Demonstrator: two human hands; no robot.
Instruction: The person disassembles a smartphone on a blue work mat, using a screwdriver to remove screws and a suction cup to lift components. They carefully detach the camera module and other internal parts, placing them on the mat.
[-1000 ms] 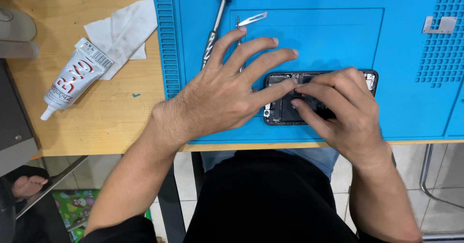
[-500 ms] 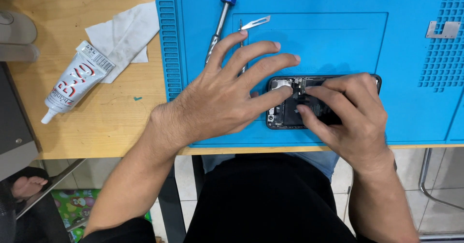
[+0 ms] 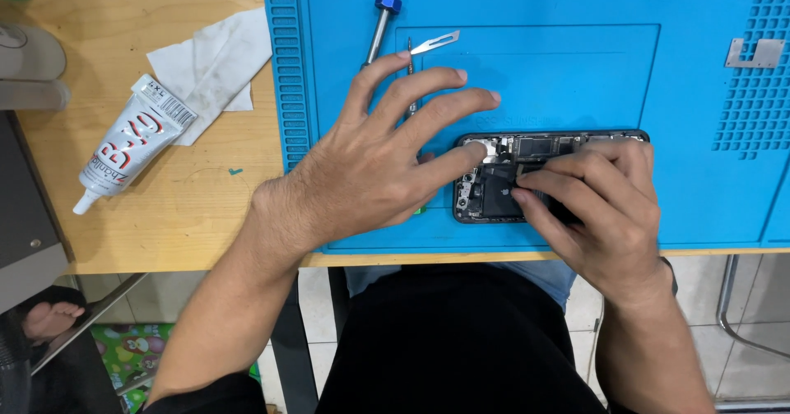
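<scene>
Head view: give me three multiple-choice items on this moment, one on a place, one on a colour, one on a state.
1. Where does the glue tube lie?
A. On the bare wooden table, left of the mat
B. On the mat
C. Inside the phone

2. What colour is the work mat?
A. Green
B. Blue
C. Grey

3. In what state is the phone?
A. Sealed, screen lit
B. Wrapped in tissue
C. Opened, inner parts exposed

Answers:
1 A, the tube rests on wood beside the white tissue.
2 B, the mat is blue all over.
3 C, boards and parts show inside the frame, with the left hand pressing its end and the right hand fingers over it.
</scene>
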